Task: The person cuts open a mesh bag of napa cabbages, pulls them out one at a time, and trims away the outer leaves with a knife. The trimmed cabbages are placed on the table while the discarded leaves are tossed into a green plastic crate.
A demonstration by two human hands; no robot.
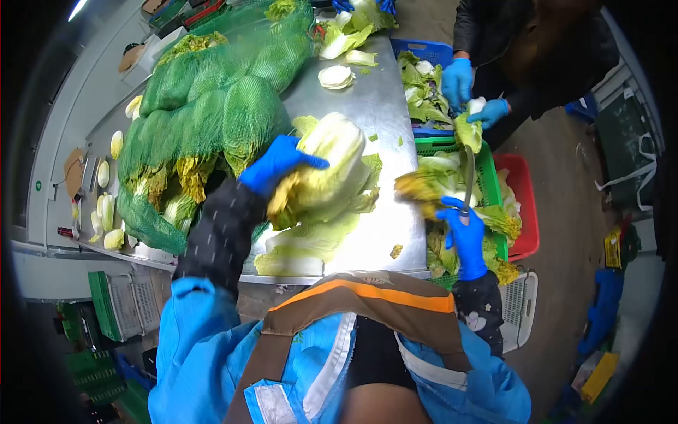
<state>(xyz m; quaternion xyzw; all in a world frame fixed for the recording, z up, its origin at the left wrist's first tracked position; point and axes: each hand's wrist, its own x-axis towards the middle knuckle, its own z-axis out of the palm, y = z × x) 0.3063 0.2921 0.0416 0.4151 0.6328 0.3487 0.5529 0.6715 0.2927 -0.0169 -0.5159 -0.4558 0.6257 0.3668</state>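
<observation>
My left hand (282, 164), in a blue glove, grips a napa cabbage (337, 159) over the metal table, its thumb lying across the pale leaves. Yellowed outer leaves hang from the cabbage on the side near me. Loose pale-green leaves (311, 244) lie on the table just below it. My right hand (462, 230), also gloved in blue, is wrapped round a knife (470, 177) whose blade points away from me. It is above a green crate (494, 169) heaped with leaves. Beside that hand, a yellow-brown leaf (418, 187) is smeared by motion.
Green net sacks of cabbages (212, 99) fill the table's left side. A trimmed cabbage piece (336, 77) lies farther back. Across the crates, a person's gloved hands (487, 113) hold a leafy piece. A blue crate (431, 51) and a red crate (522, 205) adjoin the green one.
</observation>
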